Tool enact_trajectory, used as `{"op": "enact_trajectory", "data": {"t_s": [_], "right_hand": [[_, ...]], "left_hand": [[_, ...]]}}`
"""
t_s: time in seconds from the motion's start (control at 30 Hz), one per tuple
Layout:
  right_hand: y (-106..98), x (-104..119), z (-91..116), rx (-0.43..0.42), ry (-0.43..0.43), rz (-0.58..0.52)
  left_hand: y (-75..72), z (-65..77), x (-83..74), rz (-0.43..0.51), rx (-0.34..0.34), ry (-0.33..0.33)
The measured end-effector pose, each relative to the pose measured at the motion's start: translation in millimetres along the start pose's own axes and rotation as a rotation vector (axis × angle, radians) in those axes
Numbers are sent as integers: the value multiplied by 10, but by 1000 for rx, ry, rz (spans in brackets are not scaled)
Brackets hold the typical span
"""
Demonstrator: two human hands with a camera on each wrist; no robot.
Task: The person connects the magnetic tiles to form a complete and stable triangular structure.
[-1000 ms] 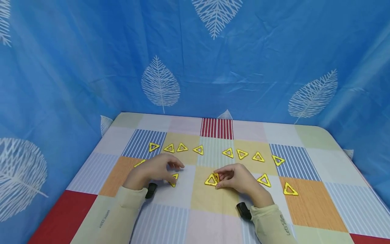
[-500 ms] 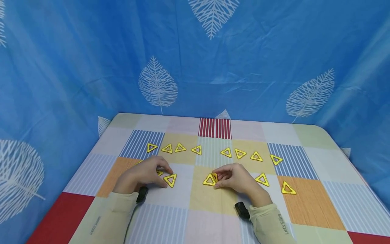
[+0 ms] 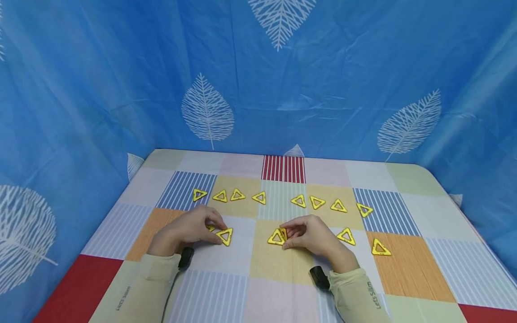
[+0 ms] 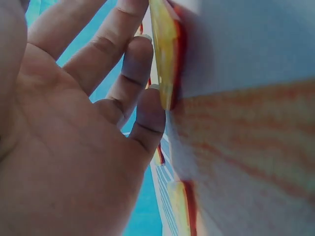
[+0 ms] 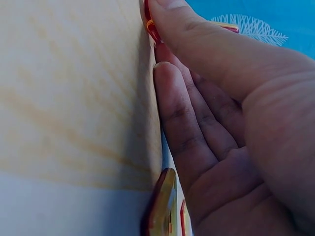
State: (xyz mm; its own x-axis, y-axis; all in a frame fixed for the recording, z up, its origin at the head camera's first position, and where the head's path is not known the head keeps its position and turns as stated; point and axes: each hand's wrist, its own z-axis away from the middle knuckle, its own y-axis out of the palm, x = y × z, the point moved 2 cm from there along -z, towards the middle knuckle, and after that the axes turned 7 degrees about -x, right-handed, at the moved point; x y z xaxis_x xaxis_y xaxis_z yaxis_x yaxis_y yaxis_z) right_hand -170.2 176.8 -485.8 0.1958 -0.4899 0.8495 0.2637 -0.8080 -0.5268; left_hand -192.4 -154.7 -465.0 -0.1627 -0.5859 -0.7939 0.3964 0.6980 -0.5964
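Observation:
My left hand (image 3: pixel 190 229) is low over the table at left, thumb and index finger pinching the left corner of a yellow triangular tile (image 3: pixel 230 236). Another yellow tile (image 3: pixel 210 228) shows partly under the same fingers; in the left wrist view, a red-edged tile (image 4: pixel 166 54) lies along the fingertips. My right hand (image 3: pixel 317 235) pinches a tile (image 3: pixel 284 233) between thumb and fingers, tilted up against the right side of a flat tile (image 3: pixel 275 242). From the right wrist, only a red edge of the held tile (image 5: pixel 153 30) shows beside the thumb.
Several yellow triangular tiles lie flat in a back row, some at left (image 3: pixel 237 198), others at right (image 3: pixel 338 210). Right of my right hand lie two more, one nearer (image 3: pixel 346 240) and one farther (image 3: pixel 381 254). A blue leaf-print curtain (image 3: pixel 258 112) encloses the patchwork-covered table (image 3: pixel 291 305).
My left hand has shifted left and drawn its thumb and index finger together at the tile's left corner, uncovering more of that tile. My right hand keeps its pinch on the tilted tile.

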Motion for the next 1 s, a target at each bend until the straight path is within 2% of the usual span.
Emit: {"op": "enact_trajectory", "data": {"t_s": [0.13,0.3,0.33,0.43,0.53,0.73,0.9,1.0], "right_hand": [[14,16,6,3,4,-5],[13,27,17,0,1,-10],[13,30,17,-1,-1,-11],[15,35,21,1,4,-13],[17,35,20,5,3,-12],[12,42,18,2,5,-14],[3,41,21,4,8,-12],[-16,34,23,-8,11,-1]], "left_hand": [[11,11,-9,51,-13,-43],[36,18,-65,85,-46,-95],[40,16,-80,74,-54,-89],[60,-1,-124,29,-69,-38],[95,-33,-166,-29,-74,59],[187,-67,-275,-56,-87,194],[280,-89,-416,-73,-82,260],[360,-151,-506,-93,-79,280]]}}
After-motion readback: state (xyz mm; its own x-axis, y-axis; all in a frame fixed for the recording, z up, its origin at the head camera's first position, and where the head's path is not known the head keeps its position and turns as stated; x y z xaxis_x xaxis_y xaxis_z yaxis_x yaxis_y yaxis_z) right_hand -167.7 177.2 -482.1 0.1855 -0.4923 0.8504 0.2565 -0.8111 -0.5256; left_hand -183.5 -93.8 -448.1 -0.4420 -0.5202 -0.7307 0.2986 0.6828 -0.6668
